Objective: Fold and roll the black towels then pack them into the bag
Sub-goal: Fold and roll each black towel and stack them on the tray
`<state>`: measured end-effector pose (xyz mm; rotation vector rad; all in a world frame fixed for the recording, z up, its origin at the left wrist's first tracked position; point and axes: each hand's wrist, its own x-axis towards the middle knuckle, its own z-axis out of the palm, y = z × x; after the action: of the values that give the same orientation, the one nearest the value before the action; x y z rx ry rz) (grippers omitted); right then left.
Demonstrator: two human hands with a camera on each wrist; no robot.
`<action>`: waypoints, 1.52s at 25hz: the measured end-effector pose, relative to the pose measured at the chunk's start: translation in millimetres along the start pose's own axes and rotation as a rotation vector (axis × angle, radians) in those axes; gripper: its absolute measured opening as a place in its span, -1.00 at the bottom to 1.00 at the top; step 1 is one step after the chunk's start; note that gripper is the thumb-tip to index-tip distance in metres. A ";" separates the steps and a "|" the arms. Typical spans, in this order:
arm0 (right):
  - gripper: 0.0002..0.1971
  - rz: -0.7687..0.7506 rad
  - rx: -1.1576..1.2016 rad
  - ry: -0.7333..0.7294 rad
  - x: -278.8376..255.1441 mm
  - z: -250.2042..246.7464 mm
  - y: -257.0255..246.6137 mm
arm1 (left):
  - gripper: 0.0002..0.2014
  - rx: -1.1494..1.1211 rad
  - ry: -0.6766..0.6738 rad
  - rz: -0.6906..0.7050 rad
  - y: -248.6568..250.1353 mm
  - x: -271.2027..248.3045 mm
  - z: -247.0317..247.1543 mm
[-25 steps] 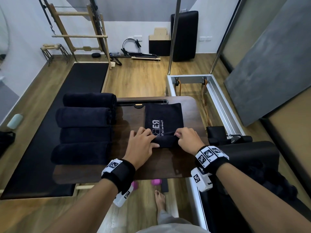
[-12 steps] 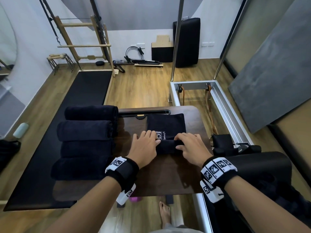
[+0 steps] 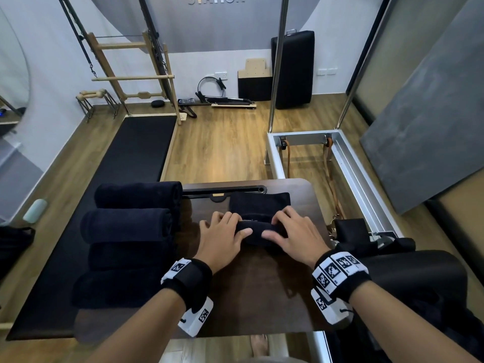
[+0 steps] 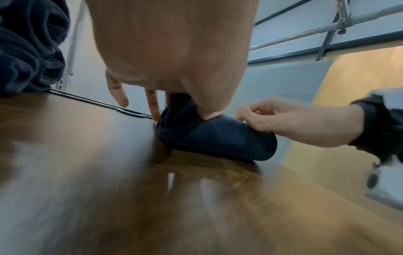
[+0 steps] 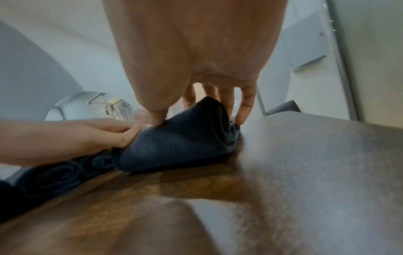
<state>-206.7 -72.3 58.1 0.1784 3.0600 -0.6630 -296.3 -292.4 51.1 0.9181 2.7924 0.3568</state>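
A black towel (image 3: pixel 258 231) lies half rolled on the dark wooden table (image 3: pixel 262 297); its flat part (image 3: pixel 259 204) stretches away from me. My left hand (image 3: pixel 222 238) grips the roll's left end, thumb on the near side and fingers over the top. My right hand (image 3: pixel 296 234) grips the right end the same way. In the left wrist view the thumb (image 4: pixel 207 107) presses into the roll (image 4: pixel 218 136). The right wrist view shows the roll's open spiral end (image 5: pixel 218 124) under my fingers (image 5: pixel 246 103). Several finished rolled towels (image 3: pixel 125 226) lie in a row on the table's left side.
A black mat (image 3: pixel 136 153) lies on the wood floor to the left, and a dark object (image 3: pixel 13 244) sits at the left edge. A metal reformer frame (image 3: pixel 353 174) and black padded carriage (image 3: pixel 406 279) stand close on the right. My bare foot (image 3: pixel 259 344) is below the table's near edge.
Both hands have pushed the roll away from me. The roll is thicker, the flat part is shorter, and the white print on the towel is now covered.
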 end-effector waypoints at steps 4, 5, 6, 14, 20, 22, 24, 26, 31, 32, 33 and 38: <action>-0.22 -0.102 -0.208 -0.032 5.8 1.0 10.9 | -0.53 -0.075 -0.070 -0.107 -1.9 29.9 -6.1; -0.24 -0.105 -0.187 -0.030 8.3 0.3 12.5 | -0.48 -0.120 -0.097 -0.158 -3.2 35.7 -7.4; -0.28 -0.095 -0.123 -0.023 12.3 -1.2 14.3 | -0.41 -0.161 -0.117 -0.210 -4.6 41.9 -8.7; -0.73 0.040 0.355 -0.036 47.2 -12.5 34.4 | -0.48 -0.338 0.012 -0.341 0.6 61.6 -14.9; -0.51 0.229 0.349 0.103 69.7 -3.4 37.3 | -0.50 -0.528 0.065 -0.386 0.2 70.9 -6.4; -0.45 0.323 0.324 0.148 70.1 -5.7 34.7 | -0.38 -0.621 0.055 -0.460 -0.2 78.0 -6.0; -0.31 0.458 0.337 0.185 67.5 -8.3 33.1 | -0.24 -0.661 0.049 -0.523 1.0 84.4 -6.0; -0.20 0.551 0.339 0.187 63.9 -8.9 30.9 | -0.15 -0.676 0.049 -0.557 2.6 89.3 -6.3; -0.27 0.566 0.275 0.175 61.9 -4.7 21.5 | -0.11 -0.739 0.051 -0.591 5.8 94.9 -5.3; -0.26 0.575 0.273 0.174 61.3 -3.7 19.3 | -0.12 -0.774 0.050 -0.600 5.2 95.7 -5.1; -0.26 0.581 0.282 0.173 59.9 -2.8 18.3 | -0.12 -0.817 0.052 -0.608 4.7 95.8 -4.4; -0.31 0.627 0.494 0.177 51.0 -6.1 22.1 | -0.28 -1.023 0.067 -0.642 6.7 85.5 -4.1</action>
<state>-254.8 -44.2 53.0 1.1811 2.6511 -1.3543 -361.3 -236.5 48.8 -0.2109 2.2313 1.4667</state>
